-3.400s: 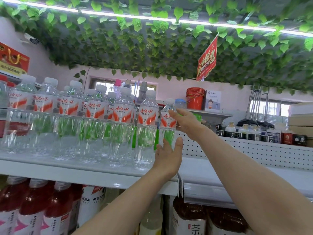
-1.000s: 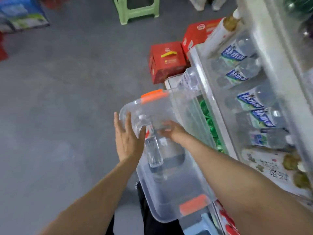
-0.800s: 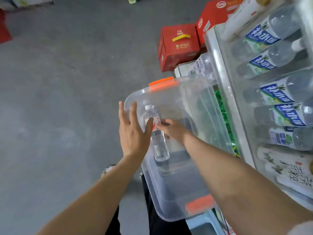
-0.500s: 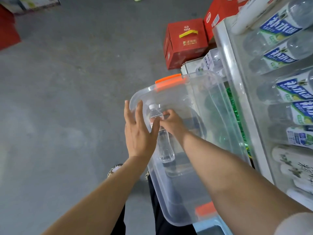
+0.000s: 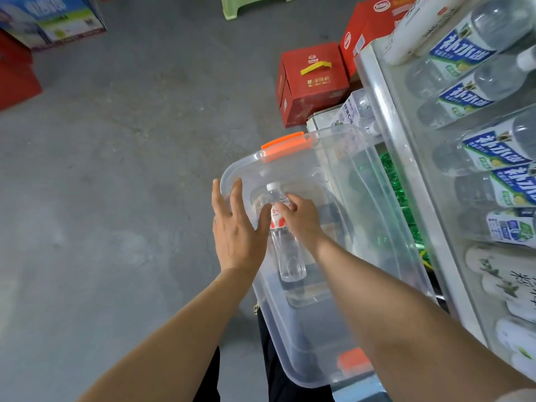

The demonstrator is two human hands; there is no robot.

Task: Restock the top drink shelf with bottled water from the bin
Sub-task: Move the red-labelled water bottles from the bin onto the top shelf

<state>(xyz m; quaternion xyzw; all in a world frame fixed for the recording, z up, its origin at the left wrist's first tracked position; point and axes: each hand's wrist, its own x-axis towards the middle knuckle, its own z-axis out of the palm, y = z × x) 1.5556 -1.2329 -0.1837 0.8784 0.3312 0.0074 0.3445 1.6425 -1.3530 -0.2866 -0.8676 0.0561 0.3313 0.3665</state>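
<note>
A clear plastic bin with orange latches sits low beside the shelving. Inside it is one water bottle with a white cap and a red-and-white label, lifted off the bin floor. My right hand is closed around the bottle's upper part at the label. My left hand hovers just left of the bottle, over the bin's left rim, fingers spread and holding nothing. The top drink shelf is out of view.
The shelf unit at right holds blue-labelled bottles and white bottles lying toward me. Red gift boxes stand on the grey floor beyond the bin. A green stool and cartons are farther off.
Earlier both hands were up at the top shelf among water bottles. Since then I look down at the bin; my right hand has closed on the single bottle and raised it slightly.
</note>
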